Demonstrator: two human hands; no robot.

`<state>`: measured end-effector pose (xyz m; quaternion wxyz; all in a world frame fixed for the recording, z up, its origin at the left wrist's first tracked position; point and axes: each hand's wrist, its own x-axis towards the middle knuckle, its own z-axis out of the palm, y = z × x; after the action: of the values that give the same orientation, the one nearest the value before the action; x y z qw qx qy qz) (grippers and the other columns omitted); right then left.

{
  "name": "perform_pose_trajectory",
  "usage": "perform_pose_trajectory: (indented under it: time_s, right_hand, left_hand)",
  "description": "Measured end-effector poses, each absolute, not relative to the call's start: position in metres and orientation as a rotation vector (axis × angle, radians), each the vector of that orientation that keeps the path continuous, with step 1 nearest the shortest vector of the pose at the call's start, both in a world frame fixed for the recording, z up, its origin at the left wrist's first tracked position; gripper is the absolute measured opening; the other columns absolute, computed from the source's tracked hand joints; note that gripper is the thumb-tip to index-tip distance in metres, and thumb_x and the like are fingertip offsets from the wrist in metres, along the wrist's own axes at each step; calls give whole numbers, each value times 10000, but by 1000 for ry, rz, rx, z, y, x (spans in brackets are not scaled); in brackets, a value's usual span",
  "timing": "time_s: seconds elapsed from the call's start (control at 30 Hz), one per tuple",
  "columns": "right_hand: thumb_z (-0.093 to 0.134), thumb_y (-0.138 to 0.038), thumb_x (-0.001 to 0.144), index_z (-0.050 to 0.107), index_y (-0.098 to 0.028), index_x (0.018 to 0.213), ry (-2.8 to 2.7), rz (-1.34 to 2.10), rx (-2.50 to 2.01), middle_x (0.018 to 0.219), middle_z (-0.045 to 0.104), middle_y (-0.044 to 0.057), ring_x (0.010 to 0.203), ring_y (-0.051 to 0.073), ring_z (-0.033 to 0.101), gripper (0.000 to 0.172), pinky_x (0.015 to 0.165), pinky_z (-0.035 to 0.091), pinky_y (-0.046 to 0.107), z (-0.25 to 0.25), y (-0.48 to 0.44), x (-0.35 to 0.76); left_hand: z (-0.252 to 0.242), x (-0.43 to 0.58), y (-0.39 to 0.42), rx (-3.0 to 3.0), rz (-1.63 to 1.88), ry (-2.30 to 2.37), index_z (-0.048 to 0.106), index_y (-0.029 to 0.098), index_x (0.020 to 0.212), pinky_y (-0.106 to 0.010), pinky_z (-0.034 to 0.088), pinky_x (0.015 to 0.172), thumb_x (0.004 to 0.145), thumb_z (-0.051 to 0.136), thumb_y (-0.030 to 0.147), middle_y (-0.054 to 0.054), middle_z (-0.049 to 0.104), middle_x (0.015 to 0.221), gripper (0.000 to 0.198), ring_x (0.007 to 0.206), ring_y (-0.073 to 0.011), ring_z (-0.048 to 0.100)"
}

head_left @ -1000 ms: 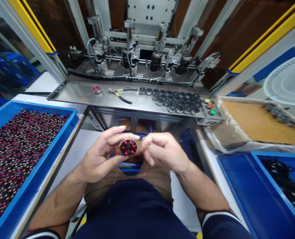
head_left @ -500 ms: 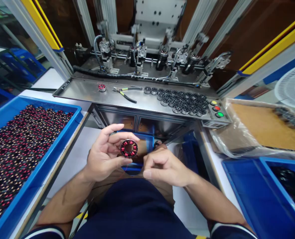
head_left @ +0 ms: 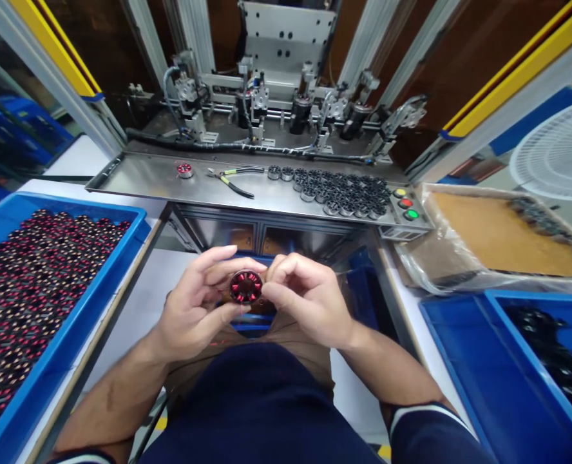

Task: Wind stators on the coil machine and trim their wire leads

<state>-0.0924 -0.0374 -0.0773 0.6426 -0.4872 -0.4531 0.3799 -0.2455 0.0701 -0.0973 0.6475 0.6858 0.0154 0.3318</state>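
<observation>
My left hand (head_left: 194,303) grips a round motor stator (head_left: 245,287) between thumb and fingers. The stator is black with red wire coils around a central hole, and its coil face is turned up toward me. My right hand (head_left: 310,296) is close against the stator's right edge, thumb and index finger pinched together. Whatever sits in that pinch is too small to make out. Beyond the hands, on the metal ledge, lie one red-coiled stator (head_left: 185,170) and a pair of cutting pliers (head_left: 235,182) with black and yellow-green handles, jaws pointing left.
Many black stator cores (head_left: 339,190) cover the ledge's right half, beside a button box (head_left: 406,222). Behind stands a winding machine (head_left: 286,109). At left, a blue tray (head_left: 138,222) holds red-coiled stators. At right are a plastic-lined carton (head_left: 479,238) and a blue bin (head_left: 460,361).
My right hand has moved up and left from below the ledge to the stator's right edge. The stator stays in my left hand. The whole view has shifted slightly.
</observation>
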Motion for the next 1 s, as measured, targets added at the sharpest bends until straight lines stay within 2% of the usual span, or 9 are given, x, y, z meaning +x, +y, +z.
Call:
perform_pose_trajectory:
  time_s: [0.27, 0.33, 0.43, 0.53, 0.6, 0.67, 0.77, 0.87, 1.0]
  right_hand:
    - [691, -287, 860, 564, -187, 727, -998, 848, -1011, 689, 605, -6, 652, 129, 600, 210, 638, 485, 281, -87, -41, -97]
    - [685, -281, 865, 563, -185, 726, -1017, 807, -1039, 685, 593, -7, 648, 127, 587, 208, 633, 471, 283, -88, -42, -98]
    - [682, -278, 864, 558, -185, 727, -1048, 748, -1085, 689, 588, -4, 642, 125, 559, 207, 626, 450, 286, -92, -42, -100]
    - [672, -266, 867, 551, -188, 729, -1078, 693, -1116, 692, 581, -5, 635, 120, 530, 199, 617, 431, 283, -96, -42, -105]
    - [657, -247, 875, 546, -188, 734, -1076, 681, -1109, 690, 568, -9, 634, 117, 518, 189, 616, 422, 282, -100, -42, -107]
    - [645, -239, 884, 540, -188, 736, -1058, 699, -1100, 684, 552, -12, 633, 117, 510, 189, 615, 418, 282, -103, -43, -108]
    - [644, -258, 889, 543, -192, 791, -1034, 723, -1072, 739, 551, -3, 674, 126, 519, 156, 639, 430, 289, -106, -44, -108]
    - [696, -281, 848, 551, -201, 914, -1076, 703, -1007, 874, 552, 18, 775, 144, 532, 178, 714, 452, 310, -106, -41, -107]
    - [589, -275, 921, 515, -197, 826, -1063, 691, -943, 820, 501, 2, 782, 135, 499, 144, 740, 441, 301, -105, -35, -114]
  left_hand:
    - [-100, -244, 77, 1311, 560, 92, 635, 200, 1176, -299, 629, 779, 812, 702, 125, -143, 672, 1253, 377, 900, -197, 734]
    - [-103, -243, 78, 1278, 520, 76, 631, 198, 1211, -318, 626, 787, 778, 755, 196, -159, 654, 1276, 450, 910, -213, 728]
    - [-107, -239, 75, 1203, 540, 74, 631, 204, 1238, -274, 620, 763, 624, 878, 277, -139, 670, 1229, 666, 907, -208, 716]
    - [-110, -235, 69, 1211, 694, 191, 691, 229, 1123, -185, 589, 776, 561, 907, 186, -59, 700, 1130, 603, 913, -150, 703]
    - [-110, -234, 66, 1283, 776, 251, 708, 239, 1065, -151, 566, 810, 608, 867, 97, -22, 714, 1079, 505, 901, -108, 696]
    - [-108, -235, 63, 1368, 819, 262, 694, 247, 1087, -138, 558, 818, 655, 821, 44, -13, 729, 1063, 494, 893, -90, 698]
    - [-104, -239, 59, 1497, 934, 256, 659, 244, 1150, -169, 566, 852, 648, 797, -13, -29, 739, 1089, 581, 955, -119, 706]
    - [-104, -243, 57, 1655, 1084, 219, 669, 214, 1141, -278, 576, 918, 608, 805, -30, -63, 743, 1086, 602, 1027, -193, 698]
    - [-107, -245, 54, 1777, 1176, 220, 675, 201, 1134, -346, 598, 903, 602, 798, -31, -85, 744, 1088, 593, 1024, -228, 700]
